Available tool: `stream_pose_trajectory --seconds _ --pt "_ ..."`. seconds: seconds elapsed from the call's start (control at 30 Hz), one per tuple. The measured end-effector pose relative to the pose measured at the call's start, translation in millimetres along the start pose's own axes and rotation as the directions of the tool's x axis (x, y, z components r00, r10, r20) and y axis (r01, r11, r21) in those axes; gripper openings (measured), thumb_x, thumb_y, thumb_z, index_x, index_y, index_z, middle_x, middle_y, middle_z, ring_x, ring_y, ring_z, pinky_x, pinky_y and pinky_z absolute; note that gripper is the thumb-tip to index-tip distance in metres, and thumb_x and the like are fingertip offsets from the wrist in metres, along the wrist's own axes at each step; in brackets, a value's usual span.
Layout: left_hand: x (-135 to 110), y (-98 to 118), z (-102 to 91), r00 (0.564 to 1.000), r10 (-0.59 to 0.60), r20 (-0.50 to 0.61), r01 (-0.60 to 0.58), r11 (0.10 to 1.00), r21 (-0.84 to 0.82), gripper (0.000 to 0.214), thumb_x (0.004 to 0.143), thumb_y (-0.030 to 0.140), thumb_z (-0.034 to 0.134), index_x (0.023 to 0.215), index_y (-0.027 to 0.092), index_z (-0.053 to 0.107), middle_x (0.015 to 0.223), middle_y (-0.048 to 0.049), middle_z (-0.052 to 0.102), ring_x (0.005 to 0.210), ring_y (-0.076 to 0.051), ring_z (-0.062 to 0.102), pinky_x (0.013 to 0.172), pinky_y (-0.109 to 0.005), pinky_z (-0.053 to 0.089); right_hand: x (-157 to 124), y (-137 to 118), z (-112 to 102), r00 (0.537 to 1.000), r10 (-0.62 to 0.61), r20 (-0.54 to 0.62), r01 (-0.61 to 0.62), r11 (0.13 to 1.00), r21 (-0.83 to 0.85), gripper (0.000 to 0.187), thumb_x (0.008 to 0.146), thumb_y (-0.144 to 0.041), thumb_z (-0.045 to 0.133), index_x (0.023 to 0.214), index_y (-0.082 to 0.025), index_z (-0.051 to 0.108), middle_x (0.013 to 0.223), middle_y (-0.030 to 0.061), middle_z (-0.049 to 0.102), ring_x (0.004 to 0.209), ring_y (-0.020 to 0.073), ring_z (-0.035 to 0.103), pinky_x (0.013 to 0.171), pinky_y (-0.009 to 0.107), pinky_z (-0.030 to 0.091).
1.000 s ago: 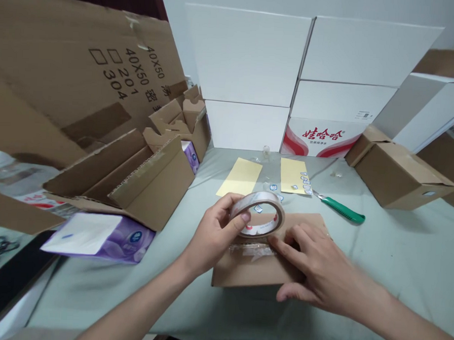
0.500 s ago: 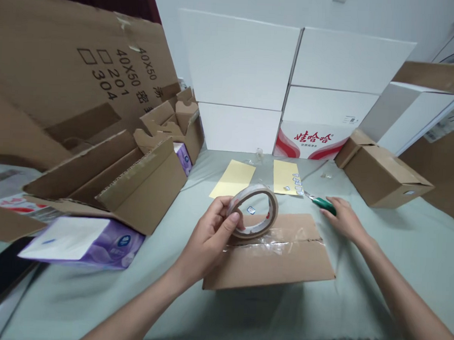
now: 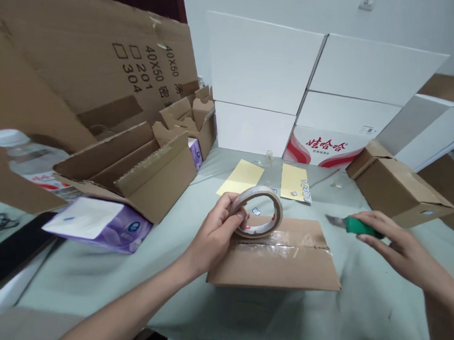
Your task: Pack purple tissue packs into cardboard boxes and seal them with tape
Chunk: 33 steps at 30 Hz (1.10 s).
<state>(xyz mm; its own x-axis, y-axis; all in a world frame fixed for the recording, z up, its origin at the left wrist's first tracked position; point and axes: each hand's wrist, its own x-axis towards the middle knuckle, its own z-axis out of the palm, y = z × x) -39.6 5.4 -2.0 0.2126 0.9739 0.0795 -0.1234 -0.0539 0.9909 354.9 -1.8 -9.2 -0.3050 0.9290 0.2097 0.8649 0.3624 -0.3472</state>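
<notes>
My left hand (image 3: pixel 218 230) is closed on a roll of clear packing tape (image 3: pixel 275 221), thumb on its near side, and holds it tilted over the back left of a cardboard box (image 3: pixel 275 271). Shiny tape runs along the seam on top of that box. To the right of the box, my right hand (image 3: pixel 394 242) grips a utility knife (image 3: pixel 363 227) by its green handle. Its blade points left and stays apart from the box. Through the tape's ring a small blue-and-white sticker (image 3: pixel 256 211) shows.
Two yellow sheets (image 3: pixel 242 177) lie behind the box, the right one bearing several small stickers. Open cartons (image 3: pixel 161 179), a purple tissue pack (image 3: pixel 125 228) and a plastic bottle (image 3: pixel 33 155) are at left. A closed carton (image 3: pixel 404 187) stands at right, white panels (image 3: pixel 263 65) at the back.
My right hand has lifted the utility knife from beside the yellow sheet and brought it right and nearer. The left hand still holds the tape roll. The view has turned slightly left.
</notes>
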Motion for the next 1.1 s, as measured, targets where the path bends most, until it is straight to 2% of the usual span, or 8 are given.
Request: stream_pose_trajectory --seconds 0.1,0.2,0.27,0.57,0.7,0.8,0.9,1.1 --pt "0.3 0.9 0.3 1.0 -0.016 -0.01 0.016 1.0 0.008 0.009 0.093 0.029 0.053 0.091 0.02 0.05 0.069 0.0058 0.053 0.068 -0.012 0.05 0.072 -0.028 0.041 12.8 -59.6 -3.0 0.966 -0.208 0.152 0.201 0.978 0.06 0.033 0.1 -0.039 0.049 0.131 -0.035 0.057 0.117 0.0077 0.06 0.105 0.0255 0.06 0.096 0.046 0.047" --pt "-1.4 0.6 -0.1 1.0 -0.026 -0.011 0.027 0.999 0.024 0.009 0.093 0.029 0.052 0.089 0.02 0.05 0.07 0.0059 0.053 0.067 -0.012 0.049 0.072 -0.028 0.041 33.8 -92.4 3.3 0.946 -0.238 0.221 0.239 0.971 0.019 0.03 0.101 -0.034 0.046 0.128 -0.036 0.058 0.113 0.0053 0.06 0.102 0.0235 0.06 0.112 0.06 0.03" --pt "-2.3 0.2 -0.5 1.0 -0.025 -0.002 0.025 0.999 0.022 0.01 0.094 0.028 0.052 0.089 0.021 0.049 0.071 0.0059 0.053 0.068 -0.012 0.049 0.071 -0.028 0.041 44.4 -98.6 6.7 0.939 -0.239 0.25 0.244 0.97 0.008 0.029 0.102 -0.032 0.044 0.126 -0.036 0.059 0.113 0.0048 0.059 0.101 0.0228 0.061 0.113 0.063 0.027" --pt "-4.4 -2.5 -0.8 0.999 -0.029 -0.014 0.029 0.999 0.038 0.012 0.095 0.031 0.052 0.089 0.021 0.05 0.072 0.0053 0.053 0.072 -0.012 0.05 0.072 -0.027 0.041 55.9 -105.0 12.7 0.924 -0.294 0.243 0.304 0.953 -0.004 0.031 0.102 -0.033 0.044 0.128 -0.037 0.06 0.114 0.0059 0.06 0.103 0.0241 0.058 0.091 0.045 0.048" --pt "-0.2 2.5 1.9 0.995 -0.063 -0.076 0.054 0.991 -0.124 0.013 0.087 0.031 0.056 0.086 0.021 0.049 0.066 0.0066 0.05 0.065 -0.01 0.048 0.08 -0.03 0.047 63.3 -111.0 19.7 0.928 -0.313 0.201 0.314 0.949 0.025 0.031 0.102 -0.035 0.044 0.125 -0.032 0.063 0.11 0.0072 0.062 0.1 0.0238 0.057 0.09 0.042 0.049" --pt "7.9 9.1 -10.3 0.97 -0.081 -0.228 0.018 0.964 -0.266 0.017 0.077 0.032 0.055 0.085 0.021 0.044 0.066 0.0081 0.041 0.059 -0.009 0.045 0.075 -0.03 0.051 67.6 -95.7 21.3 0.964 -0.243 0.109 0.244 0.97 0.005 0.036 0.101 -0.043 0.043 0.129 -0.03 0.063 0.11 0.0093 0.064 0.1 0.0257 0.059 0.087 0.042 0.05" --pt "14.3 5.9 -45.0 0.9 -0.01 -0.436 -0.013 0.999 -0.049 0.025 0.07 0.036 0.049 0.09 0.023 0.041 0.068 0.0077 0.039 0.057 -0.01 0.046 0.06 -0.026 0.048 62.8 -58.9 25.7 0.995 -0.088 0.054 0.087 0.996 0.024 0.042 0.099 -0.052 0.043 0.13 -0.031 0.061 0.116 0.0087 0.065 0.1 0.0265 0.064 0.082 0.039 0.052" --pt "7.8 -50.8 -123.3 0.848 -0.089 -0.523 0.262 0.927 0.267 0.018 0.06 0.025 0.052 0.077 0.021 0.052 0.055 0.006 0.045 0.049 -0.015 0.046 0.048 -0.027 0.041 29.4 40.6 78.8 0.989 0.131 -0.062 -0.135 0.989 -0.054 0.046 0.089 -0.057 0.047 0.113 -0.024 0.067 0.106 0.0134 0.07 0.092 0.0334 0.069 0.076 0.045 0.055"
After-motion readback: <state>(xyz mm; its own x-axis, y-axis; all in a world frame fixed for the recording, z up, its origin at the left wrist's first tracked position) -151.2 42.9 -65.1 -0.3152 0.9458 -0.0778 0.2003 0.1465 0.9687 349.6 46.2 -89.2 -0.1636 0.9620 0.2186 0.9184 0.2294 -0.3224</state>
